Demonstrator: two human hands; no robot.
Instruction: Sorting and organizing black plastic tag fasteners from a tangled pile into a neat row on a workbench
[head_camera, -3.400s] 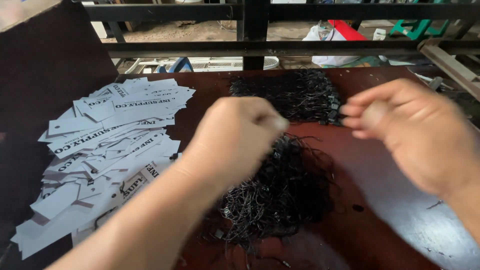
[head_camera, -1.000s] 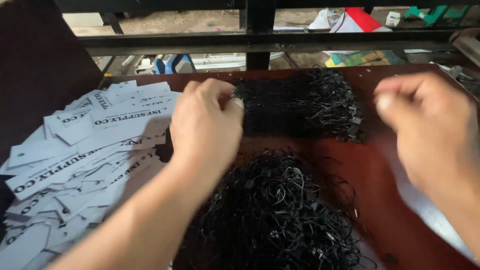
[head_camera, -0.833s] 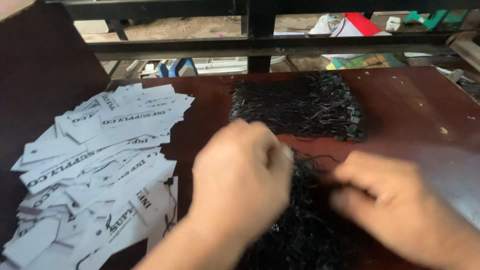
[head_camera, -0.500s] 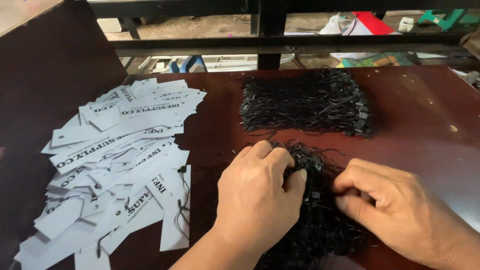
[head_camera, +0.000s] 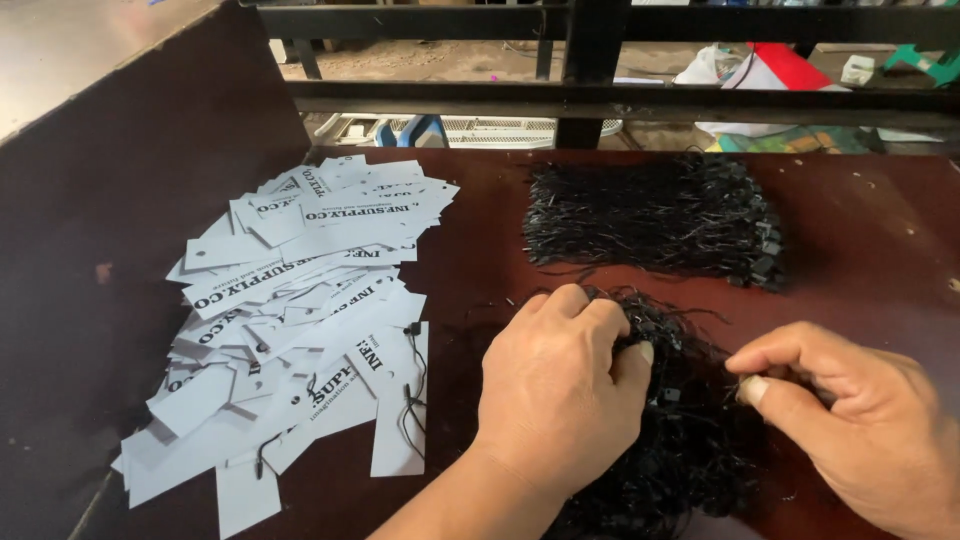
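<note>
Head view looks down on a dark red-brown table (head_camera: 880, 230) whose far edge runs under a black metal rail (head_camera: 600, 100), with a dark upright panel (head_camera: 120, 230) walling off its left side. The left hand (head_camera: 560, 385) lies knuckles-up with fingers curled into a loose tangle of black string loops (head_camera: 690, 440) near the table's front edge, gripping strands there. The right hand (head_camera: 850, 420) pinches thumb against forefinger just at the tangle's right edge (whether a strand sits in the pinch is too fine to tell). The tangle has no clear long axis. Beyond it, near but apart, a tidy bundle of black strings (head_camera: 650, 215) lies with its strands running left to right, small fasteners at its right end. A spread pile of white paper tags (head_camera: 300, 310) covers the table's left part. Bare tabletop shows to the right of the bundle and between pile and tangle.
</note>
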